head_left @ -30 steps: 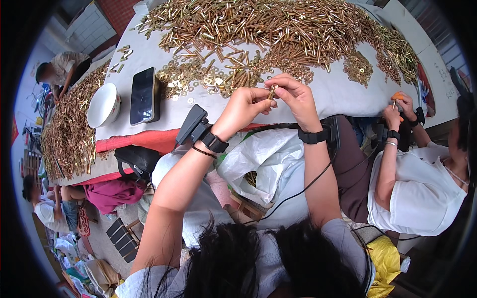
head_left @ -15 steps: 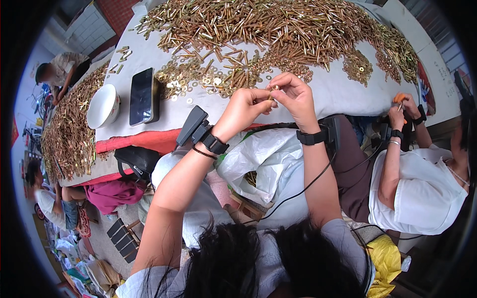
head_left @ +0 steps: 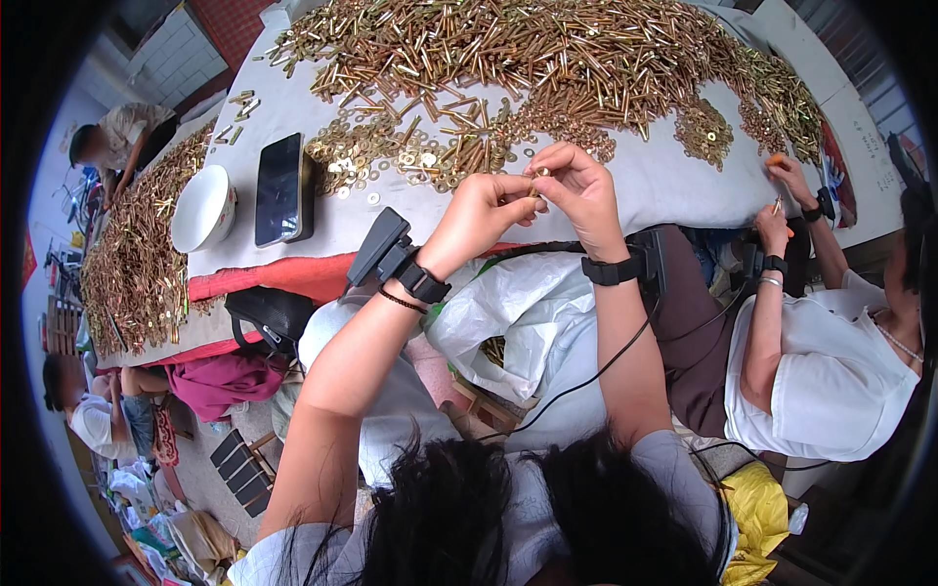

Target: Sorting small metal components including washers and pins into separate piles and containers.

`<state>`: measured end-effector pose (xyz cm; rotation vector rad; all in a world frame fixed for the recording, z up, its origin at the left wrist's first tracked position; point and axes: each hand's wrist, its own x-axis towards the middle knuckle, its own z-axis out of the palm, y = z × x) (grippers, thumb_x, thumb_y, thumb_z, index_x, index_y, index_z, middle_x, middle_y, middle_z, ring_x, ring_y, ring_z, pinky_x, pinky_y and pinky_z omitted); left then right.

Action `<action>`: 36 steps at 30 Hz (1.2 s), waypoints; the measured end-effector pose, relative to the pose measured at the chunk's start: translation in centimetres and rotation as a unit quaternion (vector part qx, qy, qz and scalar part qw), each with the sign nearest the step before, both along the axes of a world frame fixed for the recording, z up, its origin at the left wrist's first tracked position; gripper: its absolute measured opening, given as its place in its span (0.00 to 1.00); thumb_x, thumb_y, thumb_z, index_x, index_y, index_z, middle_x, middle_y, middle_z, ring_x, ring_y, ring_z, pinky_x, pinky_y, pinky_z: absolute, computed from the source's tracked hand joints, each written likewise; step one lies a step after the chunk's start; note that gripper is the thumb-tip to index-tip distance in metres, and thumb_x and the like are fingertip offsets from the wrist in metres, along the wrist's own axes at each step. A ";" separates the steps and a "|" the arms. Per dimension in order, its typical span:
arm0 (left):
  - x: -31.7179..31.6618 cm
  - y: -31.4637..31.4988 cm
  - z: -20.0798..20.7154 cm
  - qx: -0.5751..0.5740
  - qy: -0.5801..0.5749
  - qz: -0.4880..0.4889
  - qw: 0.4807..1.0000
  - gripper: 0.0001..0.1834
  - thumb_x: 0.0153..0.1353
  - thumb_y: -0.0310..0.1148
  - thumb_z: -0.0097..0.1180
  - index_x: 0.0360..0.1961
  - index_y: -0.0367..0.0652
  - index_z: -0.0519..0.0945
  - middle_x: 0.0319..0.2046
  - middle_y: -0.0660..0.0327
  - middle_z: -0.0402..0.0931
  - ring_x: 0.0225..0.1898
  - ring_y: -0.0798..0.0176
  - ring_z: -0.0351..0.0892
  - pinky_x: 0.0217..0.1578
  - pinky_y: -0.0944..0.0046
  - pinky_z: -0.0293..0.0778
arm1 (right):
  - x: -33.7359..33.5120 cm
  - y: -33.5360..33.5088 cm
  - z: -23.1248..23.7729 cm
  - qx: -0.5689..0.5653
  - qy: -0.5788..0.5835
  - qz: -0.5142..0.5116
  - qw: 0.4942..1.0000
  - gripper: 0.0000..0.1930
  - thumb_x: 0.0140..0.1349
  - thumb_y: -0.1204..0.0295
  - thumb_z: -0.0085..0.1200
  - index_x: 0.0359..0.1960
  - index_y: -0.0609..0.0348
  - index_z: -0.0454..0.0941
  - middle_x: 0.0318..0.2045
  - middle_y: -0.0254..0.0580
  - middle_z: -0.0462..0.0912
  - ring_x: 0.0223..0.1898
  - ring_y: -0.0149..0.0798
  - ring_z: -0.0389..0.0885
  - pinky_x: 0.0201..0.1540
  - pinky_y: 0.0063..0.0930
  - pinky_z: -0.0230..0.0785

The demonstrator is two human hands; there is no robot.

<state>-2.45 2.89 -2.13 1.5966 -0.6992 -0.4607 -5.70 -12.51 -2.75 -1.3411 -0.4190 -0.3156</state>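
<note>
My left hand (head_left: 487, 207) and my right hand (head_left: 586, 200) meet above the near edge of the table, fingertips almost touching. Both are closed in a pinch around a small brass-coloured metal piece (head_left: 536, 182); the fingers cover most of it, so its exact kind cannot be made out. Just beyond my fingers lie loose flat washers (head_left: 337, 161) and small nuts (head_left: 586, 145). Behind them rises a large heap of brass-coloured threaded bolts or sleeves (head_left: 508, 49). On my lap, under my wrists, a white plastic bag (head_left: 518, 313) gapes with metal pieces inside.
To the left a black phone (head_left: 279, 190) lies near a white bowl (head_left: 203, 209). A separate washer pile (head_left: 703, 134) sits at the right. Close on my right, a co-worker's hands (head_left: 782, 205) wear orange finger covers. A black cable (head_left: 586, 381) runs along my right arm.
My hands stay nearly still around the small piece. The co-worker's hands at the right have moved apart, one reaching toward the table. A person at the far left has leaned back.
</note>
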 end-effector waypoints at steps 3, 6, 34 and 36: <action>0.2 0.1 0.0 -0.002 0.002 -0.002 1.000 0.08 0.56 0.27 0.52 0.33 0.33 0.78 0.25 0.63 0.76 0.26 0.74 0.74 0.29 0.73 0.73 | -0.2 0.2 0.3 -0.016 -0.005 -0.007 1.000 0.07 0.53 0.78 0.53 0.34 0.63 0.74 0.34 0.37 0.74 0.36 0.29 0.72 0.41 0.22 0.64; 0.3 0.2 0.1 -0.005 0.000 -0.006 1.000 0.08 0.56 0.28 0.52 0.32 0.33 0.78 0.25 0.63 0.76 0.26 0.74 0.74 0.29 0.74 0.72 | -0.5 0.5 0.9 -0.003 0.036 -0.019 0.999 0.08 0.55 0.76 0.51 0.37 0.64 0.74 0.36 0.37 0.73 0.38 0.29 0.71 0.43 0.23 0.64; 0.5 -0.3 -0.1 -0.052 0.031 -0.002 0.998 0.10 0.57 0.27 0.51 0.39 0.34 0.76 0.28 0.63 0.77 0.29 0.74 0.74 0.31 0.74 0.72 | 0.1 0.0 -0.1 0.049 0.018 -0.028 0.998 0.14 0.58 0.70 0.47 0.45 0.64 0.70 0.41 0.41 0.73 0.41 0.29 0.71 0.44 0.23 0.64; 0.7 -0.3 0.0 -0.039 0.031 0.000 0.999 0.10 0.57 0.27 0.50 0.39 0.34 0.76 0.29 0.63 0.77 0.29 0.74 0.74 0.31 0.74 0.72 | 0.2 -0.2 -0.5 0.058 -0.006 -0.049 0.997 0.16 0.60 0.68 0.45 0.46 0.64 0.70 0.44 0.43 0.73 0.43 0.30 0.71 0.47 0.24 0.62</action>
